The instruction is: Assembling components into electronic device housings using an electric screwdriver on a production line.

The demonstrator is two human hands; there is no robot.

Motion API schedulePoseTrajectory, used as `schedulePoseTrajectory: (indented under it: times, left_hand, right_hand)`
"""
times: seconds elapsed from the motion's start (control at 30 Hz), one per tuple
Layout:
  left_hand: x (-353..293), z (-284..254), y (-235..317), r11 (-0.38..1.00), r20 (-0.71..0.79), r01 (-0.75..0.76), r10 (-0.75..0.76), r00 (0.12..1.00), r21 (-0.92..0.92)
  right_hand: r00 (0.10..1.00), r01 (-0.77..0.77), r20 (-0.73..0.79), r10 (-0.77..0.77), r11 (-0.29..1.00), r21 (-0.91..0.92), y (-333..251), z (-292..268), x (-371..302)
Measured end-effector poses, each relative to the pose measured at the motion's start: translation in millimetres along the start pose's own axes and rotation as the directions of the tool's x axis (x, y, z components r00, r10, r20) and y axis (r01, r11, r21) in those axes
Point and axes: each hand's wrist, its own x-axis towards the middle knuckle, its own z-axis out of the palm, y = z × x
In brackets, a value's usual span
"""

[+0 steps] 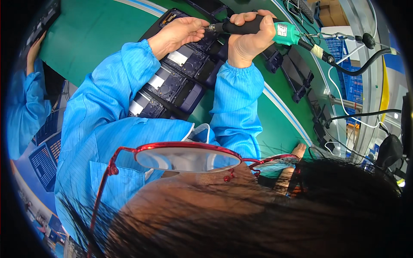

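Observation:
My right hand (254, 38) is wrapped round the black grip of a corded electric screwdriver (288, 34) with a green rear body. The tool lies nearly level, its metal tip pointing left. At that tip the thumb and fingers of my left hand (183, 34) are pinched together, and whatever is between them is too small to make out. Beneath both hands stretches a row of dark plastic housings (189, 68), side by side, with pale rectangular plates and circuit parts inside. My left hand and sleeve cover part of the row's far end.
Green work surface (94, 43) runs under the row. More dark plastic parts (297, 79) stand to the right. The tool's black cable (357, 71) hangs at the right, near blue bins (352, 88). Another person's hand (32, 51) holds a dark device at far left; another hand (299, 150) shows at lower right.

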Motion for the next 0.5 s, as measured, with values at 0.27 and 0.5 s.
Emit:
schedulePoseTrajectory:
  times: [0.27, 0.5]
  left_hand:
    - [-1.8, 5.1, 1.1, 1.000, -0.020, -0.001, 0.001, 1.000, 0.019]
    - [1.0, 6.6, 0.1, 0.999, -0.025, 0.005, -0.005, 1.000, 0.031]
  right_hand:
    - [1.000, 0.005, 0.001, -0.005, 1.000, -0.007, 1.3, -0.7, -0.7]
    - [1.000, 0.011, -0.011, -0.011, 1.000, -0.020, 3.0, -1.5, -1.1]
